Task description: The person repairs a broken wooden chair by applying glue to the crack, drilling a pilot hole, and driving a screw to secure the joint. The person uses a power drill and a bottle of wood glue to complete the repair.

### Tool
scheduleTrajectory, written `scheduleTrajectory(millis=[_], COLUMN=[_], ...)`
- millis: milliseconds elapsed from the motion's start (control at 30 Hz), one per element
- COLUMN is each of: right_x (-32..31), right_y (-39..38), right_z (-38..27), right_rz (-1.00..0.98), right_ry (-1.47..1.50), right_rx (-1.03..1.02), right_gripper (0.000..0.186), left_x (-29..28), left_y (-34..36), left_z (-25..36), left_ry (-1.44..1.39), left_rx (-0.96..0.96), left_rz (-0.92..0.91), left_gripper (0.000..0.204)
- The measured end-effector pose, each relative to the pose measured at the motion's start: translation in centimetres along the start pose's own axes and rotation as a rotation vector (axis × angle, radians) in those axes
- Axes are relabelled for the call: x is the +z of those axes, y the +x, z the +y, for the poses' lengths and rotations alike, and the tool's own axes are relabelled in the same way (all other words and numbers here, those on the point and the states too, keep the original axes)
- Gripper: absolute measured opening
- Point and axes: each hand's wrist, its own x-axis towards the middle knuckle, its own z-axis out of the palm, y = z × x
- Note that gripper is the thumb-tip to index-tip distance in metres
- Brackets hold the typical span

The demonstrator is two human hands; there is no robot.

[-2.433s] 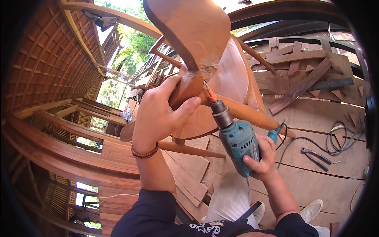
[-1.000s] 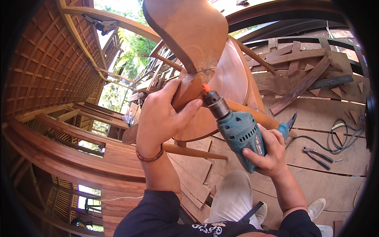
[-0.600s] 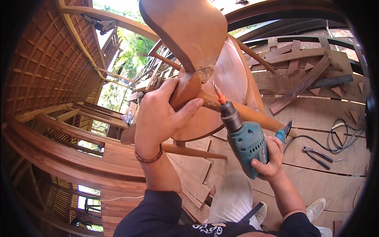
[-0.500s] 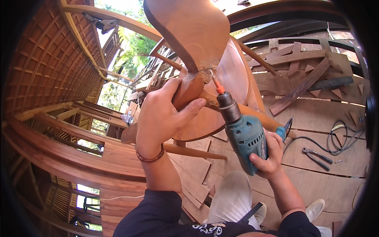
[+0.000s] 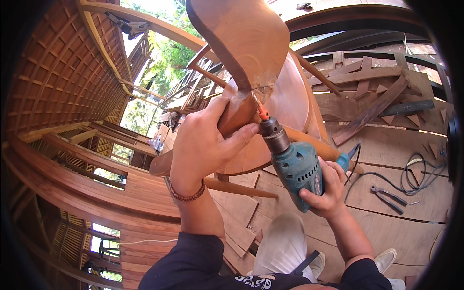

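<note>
My left hand [image 5: 203, 147], with a brown beaded bracelet, is wrapped round a curved part [image 5: 235, 114] of a wooden chair, just below a tall curved panel [image 5: 244, 36]. My thumb lies along the part's right side. My right hand [image 5: 326, 193] grips a teal corded drill [image 5: 295, 169]. Its bit, with an orange collar [image 5: 263, 112], points up-left, and the tip meets the wood at or very close to a rough, cracked joint [image 5: 261, 88]. The pale rounded seat [image 5: 287, 96] and round legs [image 5: 316, 75] show behind.
Offcuts and planks [image 5: 367, 113] lie at the upper right on a board floor [image 5: 377, 217]. Pliers [image 5: 386, 198] and looped cable [image 5: 415, 181] lie at the right. A timber structure with a gridded roof [image 5: 72, 63] fills the left. My knee and shoes show below.
The drill tip drew slightly right of the joint about half a second ago and is now back at it, further left. The chair appears slightly further right in view. Both grips are unchanged.
</note>
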Motion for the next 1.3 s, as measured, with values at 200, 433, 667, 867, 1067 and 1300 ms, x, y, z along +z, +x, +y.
scheduleTrajectory(millis=[200, 433, 667, 867, 1067, 1300], right_x=[-0.1, -0.3, 0.5, -1.1, -9.7, -25.3], right_y=[0.1, 0.2, 0.2, 0.4, 5.4, 3.9], right_z=[-0.4, -0.5, -1.0, 0.3, 5.0, 4.5], right_rz=[-0.006, -0.008, 0.004, 0.026, -0.108, -0.445], right_ry=[0.028, 0.057, 0.068, 0.03, 0.043, 0.29], right_rx=[0.022, 0.027, 0.026, 0.024, 0.036, 0.977], right_gripper=[0.049, 0.052, 0.053, 0.051, 0.072, 0.091], left_x=[0.1, 0.0, -0.2, -0.2, 0.7, 0.9], left_y=[0.1, 0.0, -0.2, 0.5, 0.3, -0.5], left_z=[-0.1, 0.3, -0.4, 0.0, -0.3, 0.7], left_ry=[-0.04, -0.027, -0.015, -0.019, -0.003, -0.104], left_rx=[0.02, 0.014, 0.014, 0.013, -0.053, -0.062], left_rz=[0.013, 0.009, 0.02, 0.009, -0.053, -0.039], left_gripper=[0.047, 0.045, 0.05, 0.044, 0.034, 0.037])
